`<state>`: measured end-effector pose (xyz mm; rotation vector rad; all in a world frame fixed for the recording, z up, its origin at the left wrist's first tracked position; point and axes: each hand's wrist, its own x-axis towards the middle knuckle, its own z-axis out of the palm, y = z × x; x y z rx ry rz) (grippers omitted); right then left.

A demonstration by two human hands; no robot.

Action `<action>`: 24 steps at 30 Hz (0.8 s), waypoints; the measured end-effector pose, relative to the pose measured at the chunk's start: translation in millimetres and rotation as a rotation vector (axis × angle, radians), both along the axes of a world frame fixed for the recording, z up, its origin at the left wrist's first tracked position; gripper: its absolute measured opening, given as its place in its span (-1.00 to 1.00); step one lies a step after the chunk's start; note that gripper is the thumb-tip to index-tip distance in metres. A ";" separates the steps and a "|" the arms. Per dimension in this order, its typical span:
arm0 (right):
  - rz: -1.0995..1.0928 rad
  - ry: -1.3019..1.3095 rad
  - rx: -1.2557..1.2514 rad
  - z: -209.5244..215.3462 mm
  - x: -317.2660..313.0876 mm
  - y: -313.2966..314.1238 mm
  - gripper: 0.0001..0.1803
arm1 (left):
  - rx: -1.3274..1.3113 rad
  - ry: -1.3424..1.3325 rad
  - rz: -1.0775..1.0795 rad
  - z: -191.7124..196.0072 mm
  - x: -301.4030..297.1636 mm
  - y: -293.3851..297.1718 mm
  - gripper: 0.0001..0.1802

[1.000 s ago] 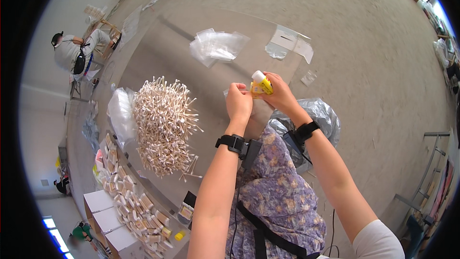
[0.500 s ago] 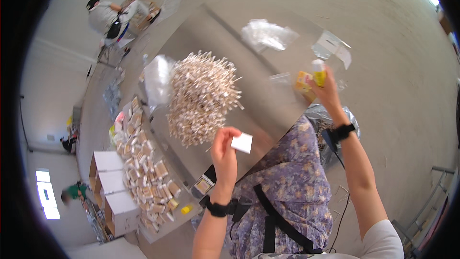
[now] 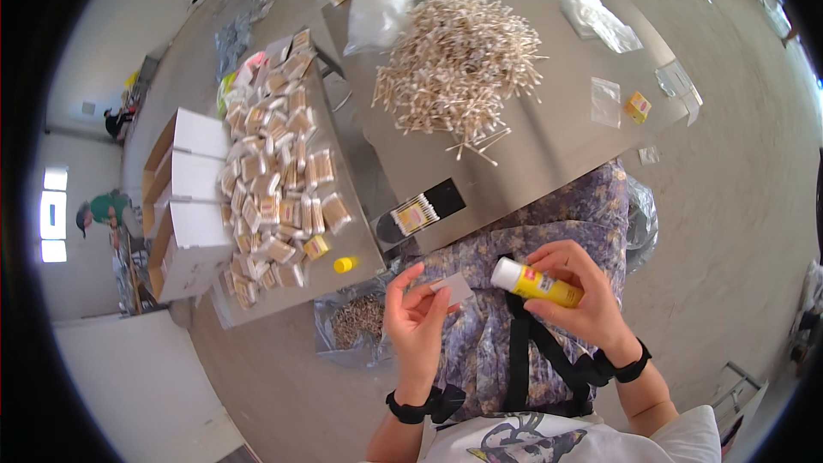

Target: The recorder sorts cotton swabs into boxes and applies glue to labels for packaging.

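Yellow glue stick point(image 3: 537, 282) half-hidden by fingers point(image 3: 573, 267)

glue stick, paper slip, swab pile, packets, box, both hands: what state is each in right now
glue stick: uncapped, held level
paper slip: pinched, off the table
left hand: shut on paper slip
right hand: shut on glue stick
swab pile: loose heap on table
filled packets: heaped on side table
cardboard box: flaps open

Glue stick point(image 3: 537, 282): rear end hidden inside right hand point(image 3: 576, 296).
Forearms: cut off at lower edge.
Distant people: too small to tell.
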<state>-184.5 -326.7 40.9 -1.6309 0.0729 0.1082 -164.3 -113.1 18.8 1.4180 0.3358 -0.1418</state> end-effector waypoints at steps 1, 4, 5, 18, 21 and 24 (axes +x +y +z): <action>0.043 0.006 -0.022 2.1 -4.2 11.3 -0.64 | 0.004 0.034 0.007 -3.7 -6.8 7.3 -0.74; 0.096 -0.004 -0.030 12.3 -4.3 43.7 -0.65 | -0.060 0.085 0.092 -14.3 -14.6 25.4 -0.71; 0.114 -0.047 -0.104 13.8 -3.4 51.3 -0.65 | -0.061 0.086 0.076 -12.6 -16.1 31.3 -0.69; 0.005 -0.170 -0.309 7.7 -10.3 104.1 -0.60 | -0.064 -0.025 -0.028 -20.1 -34.3 48.0 -0.67; 0.013 -0.257 -0.317 9.8 -13.5 103.9 -0.59 | -0.081 -0.004 -0.050 -19.6 -35.0 48.3 -0.65; 0.040 -0.315 -0.392 9.7 -16.3 102.6 -0.57 | -0.134 0.020 -0.084 -17.2 -33.4 48.0 -0.59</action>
